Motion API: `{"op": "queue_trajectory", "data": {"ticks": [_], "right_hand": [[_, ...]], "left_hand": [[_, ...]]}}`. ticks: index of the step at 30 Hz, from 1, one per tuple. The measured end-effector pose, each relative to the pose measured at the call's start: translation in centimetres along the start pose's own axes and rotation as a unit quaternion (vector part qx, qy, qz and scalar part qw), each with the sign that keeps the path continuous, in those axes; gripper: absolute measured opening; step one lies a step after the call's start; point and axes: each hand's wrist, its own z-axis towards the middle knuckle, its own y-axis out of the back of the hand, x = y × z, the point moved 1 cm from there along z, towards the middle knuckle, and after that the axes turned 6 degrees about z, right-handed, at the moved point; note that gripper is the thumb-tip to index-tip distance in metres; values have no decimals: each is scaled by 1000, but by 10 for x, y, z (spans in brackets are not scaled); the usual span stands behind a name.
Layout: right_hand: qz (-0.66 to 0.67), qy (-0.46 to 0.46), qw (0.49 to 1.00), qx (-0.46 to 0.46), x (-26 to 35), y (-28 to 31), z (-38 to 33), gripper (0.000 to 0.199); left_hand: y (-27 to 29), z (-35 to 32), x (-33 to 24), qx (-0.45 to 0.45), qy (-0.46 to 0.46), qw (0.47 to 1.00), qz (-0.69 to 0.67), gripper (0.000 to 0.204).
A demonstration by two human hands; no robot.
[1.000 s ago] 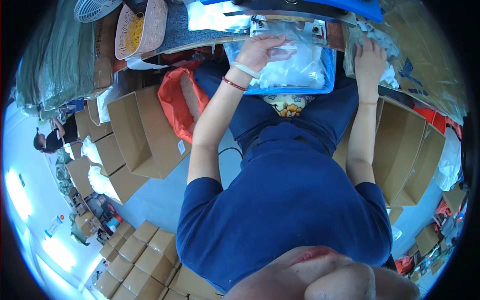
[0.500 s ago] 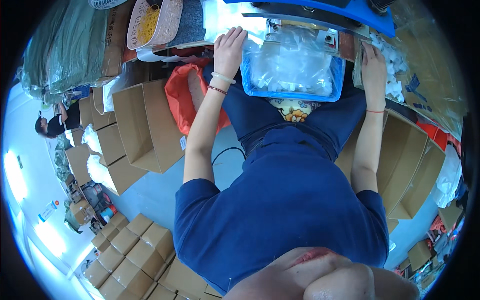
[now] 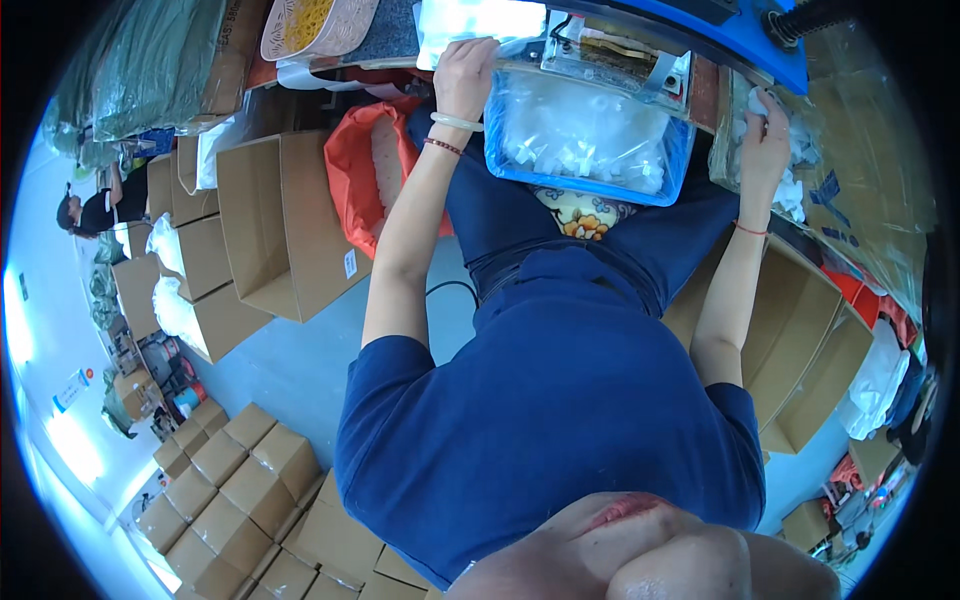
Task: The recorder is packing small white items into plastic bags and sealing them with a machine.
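Observation:
My left hand (image 3: 466, 82) is at the near edge of a stack of clear plastic bags (image 3: 480, 22), its fingers bent together over a bag's edge. Over a heap of small white pieces (image 3: 790, 190) on the right, my right hand (image 3: 765, 148) has thumb and fingers drawn together on one white piece (image 3: 755, 101), partly hidden by the fingertips. Between my hands, a blue bin (image 3: 580, 191) sits at my lap, holding filled clear plastic bags (image 3: 590, 130).
A machine with a blue frame (image 3: 740, 25) stands over the bench. Left are a pink basket (image 3: 345, 38) of yellow rubber bands and a red sack (image 3: 350, 165). Open cardboard boxes (image 3: 310, 220) flank me; stacked cartons (image 3: 240, 490) stand lower left. A person (image 3: 105, 205) is at far left.
My left hand's fingers have gone from stretched flat on the bags to bent at their edge. My right hand's fingers have closed on a white piece. The whole view has shifted slightly.

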Motion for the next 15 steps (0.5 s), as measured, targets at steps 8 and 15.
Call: {"op": "queue_trajectory", "data": {"ticks": [8,15], "right_hand": [[177,-177,966,70,90,34,-23,27],[275,22,947,161,169,17,-11,24]], "left_hand": [[54,14,-73,103,194,940,-261,20],[62,17,-103,269,261,852,-364,24]]}}
